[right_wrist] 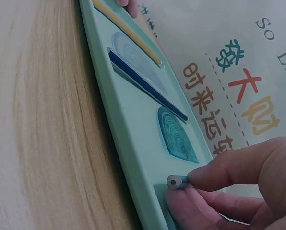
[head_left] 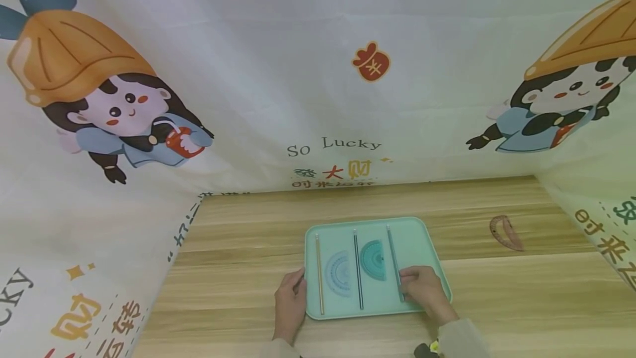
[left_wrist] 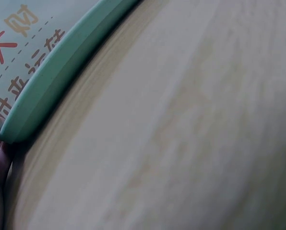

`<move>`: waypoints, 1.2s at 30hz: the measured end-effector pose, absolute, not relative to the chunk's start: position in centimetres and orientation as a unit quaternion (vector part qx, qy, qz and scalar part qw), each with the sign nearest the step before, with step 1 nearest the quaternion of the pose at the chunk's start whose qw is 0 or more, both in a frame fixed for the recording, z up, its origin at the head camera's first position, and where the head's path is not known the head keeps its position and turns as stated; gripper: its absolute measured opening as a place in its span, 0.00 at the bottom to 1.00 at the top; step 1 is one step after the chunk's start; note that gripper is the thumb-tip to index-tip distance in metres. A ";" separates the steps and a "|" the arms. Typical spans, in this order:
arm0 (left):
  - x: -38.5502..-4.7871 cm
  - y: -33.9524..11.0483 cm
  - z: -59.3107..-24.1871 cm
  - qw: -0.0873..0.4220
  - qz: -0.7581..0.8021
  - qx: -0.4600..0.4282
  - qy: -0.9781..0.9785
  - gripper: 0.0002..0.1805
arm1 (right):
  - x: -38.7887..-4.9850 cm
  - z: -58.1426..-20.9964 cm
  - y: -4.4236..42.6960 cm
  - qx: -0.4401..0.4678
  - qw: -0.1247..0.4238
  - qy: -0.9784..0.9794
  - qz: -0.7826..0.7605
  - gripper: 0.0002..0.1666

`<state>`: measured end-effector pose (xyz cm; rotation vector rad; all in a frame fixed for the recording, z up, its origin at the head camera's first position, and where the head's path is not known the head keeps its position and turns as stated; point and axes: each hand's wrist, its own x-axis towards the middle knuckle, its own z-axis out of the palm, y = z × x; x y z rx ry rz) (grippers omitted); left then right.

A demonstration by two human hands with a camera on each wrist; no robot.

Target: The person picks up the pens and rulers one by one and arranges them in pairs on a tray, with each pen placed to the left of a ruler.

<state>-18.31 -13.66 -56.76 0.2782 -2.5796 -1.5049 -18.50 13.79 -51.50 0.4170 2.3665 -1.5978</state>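
Note:
A mint-green tray (head_left: 414, 236) lies on the wooden table. My left hand (head_left: 290, 304) holds its left edge, fingertips at the rim (left_wrist: 61, 72). Near the tray's right side, my right hand (head_left: 424, 290) pinches a grey-blue pencil (head_left: 394, 253) by its lower end; its bare tip (right_wrist: 172, 181) pokes out between thumb and fingers. Left of it on the tray are a teal protractor (head_left: 374, 260), a dark blue pencil (head_left: 358, 269), a clear bluish protractor (head_left: 339, 274) and a yellow pencil (head_left: 319, 275), the pencils standing roughly parallel.
A reddish protractor (head_left: 505, 233) lies on the table (head_left: 487, 291) to the right of the tray. White printed cloth (head_left: 278, 70) hangs behind the table and along both sides. Something black and yellow (head_left: 427, 348) shows by the right sleeve.

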 end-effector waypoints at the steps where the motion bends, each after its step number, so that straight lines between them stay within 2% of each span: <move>1: -18.3 -13.7 -56.7 0.070 -0.501 0.093 -0.858 0.17 | -18.5 -51.5 13.8 0.142 0.127 0.813 -0.550 0.24; 22: -18.4 -13.6 -56.7 0.073 -0.501 0.090 -0.858 0.17 | -18.5 -51.4 13.8 0.131 0.115 0.839 -0.516 0.20; 36: -18.4 -13.7 -57.0 0.074 -0.505 0.087 -0.855 0.17 | -18.4 -51.4 13.3 0.116 0.088 0.869 -0.472 0.17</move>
